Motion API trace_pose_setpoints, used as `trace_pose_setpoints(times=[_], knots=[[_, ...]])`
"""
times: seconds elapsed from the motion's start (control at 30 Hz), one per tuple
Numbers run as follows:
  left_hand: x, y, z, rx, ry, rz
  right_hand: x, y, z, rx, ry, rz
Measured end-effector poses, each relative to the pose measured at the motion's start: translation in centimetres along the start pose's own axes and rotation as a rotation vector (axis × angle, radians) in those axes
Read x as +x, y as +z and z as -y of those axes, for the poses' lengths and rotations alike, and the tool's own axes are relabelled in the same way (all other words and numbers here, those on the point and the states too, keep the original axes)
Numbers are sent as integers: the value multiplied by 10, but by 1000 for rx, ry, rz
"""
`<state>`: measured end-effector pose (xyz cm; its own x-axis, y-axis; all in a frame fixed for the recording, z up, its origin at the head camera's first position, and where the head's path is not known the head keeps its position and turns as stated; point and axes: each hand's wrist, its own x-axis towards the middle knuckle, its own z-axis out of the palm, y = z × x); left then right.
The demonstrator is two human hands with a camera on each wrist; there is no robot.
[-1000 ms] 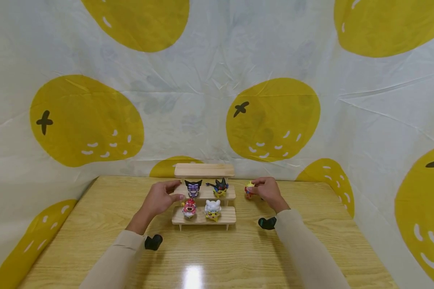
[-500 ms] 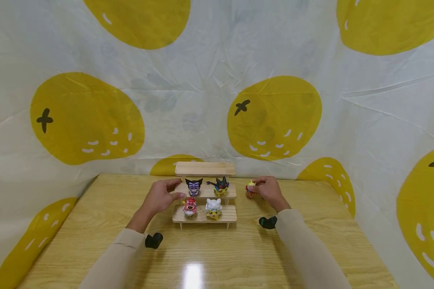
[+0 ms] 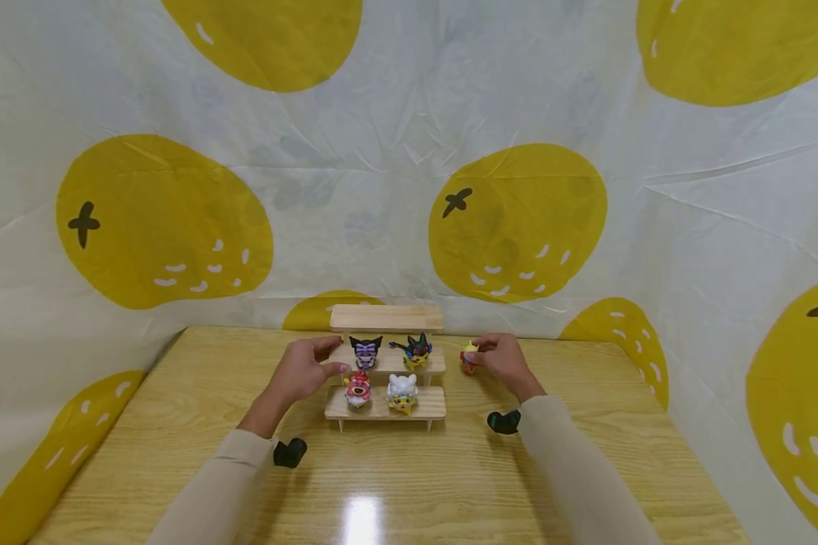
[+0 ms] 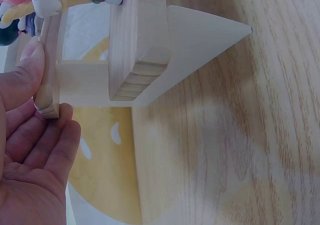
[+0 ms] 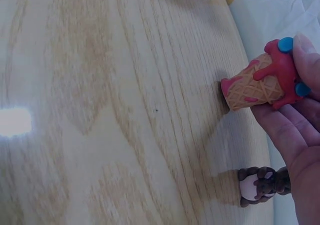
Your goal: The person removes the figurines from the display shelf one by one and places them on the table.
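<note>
My left hand (image 3: 302, 369) grips the left end of the middle board of a three-tier wooden display stand (image 3: 385, 410). In the left wrist view the thumb lies on the board's top and the fingers curl beneath. To the stand's right, my right hand (image 3: 507, 362) pinches an ice-cream-cone figurine (image 5: 265, 80), with waffle sides and a red dripping top, by its upper part. Its base is at the tabletop; I cannot tell whether it touches. A dark brown and white figurine (image 5: 257, 185) stands beside it, below the right hand.
A purple-and-black figurine (image 3: 365, 353) and a black-eared yellow one (image 3: 416, 351) stand on the middle tier. The lowest tier bears a pink figurine (image 3: 357, 392) and a white-hatted one (image 3: 402, 393). A fruit-print cloth (image 3: 354, 219) hangs behind the wooden table (image 3: 409, 484).
My right hand and the ice-cream-cone figurine have shifted very slightly to the left since half a second ago. The left hand keeps its grip on the stand.
</note>
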<state>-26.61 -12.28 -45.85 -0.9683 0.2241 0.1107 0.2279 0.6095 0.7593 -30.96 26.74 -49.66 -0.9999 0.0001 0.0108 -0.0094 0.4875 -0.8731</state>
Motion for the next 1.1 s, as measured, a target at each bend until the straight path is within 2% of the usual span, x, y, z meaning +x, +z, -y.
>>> trace_pose_setpoints(times=[0.7, 0.83, 1.1], knots=[[-1, 1, 1, 12, 5, -12, -8, -5, -1, -64, -53, 31], [-1, 1, 1, 7, 4, -13, -9, -7, 3, -37, -72, 18], [-2, 1, 1, 6, 12, -7, -15, -13, 14, 83, -120, -25]])
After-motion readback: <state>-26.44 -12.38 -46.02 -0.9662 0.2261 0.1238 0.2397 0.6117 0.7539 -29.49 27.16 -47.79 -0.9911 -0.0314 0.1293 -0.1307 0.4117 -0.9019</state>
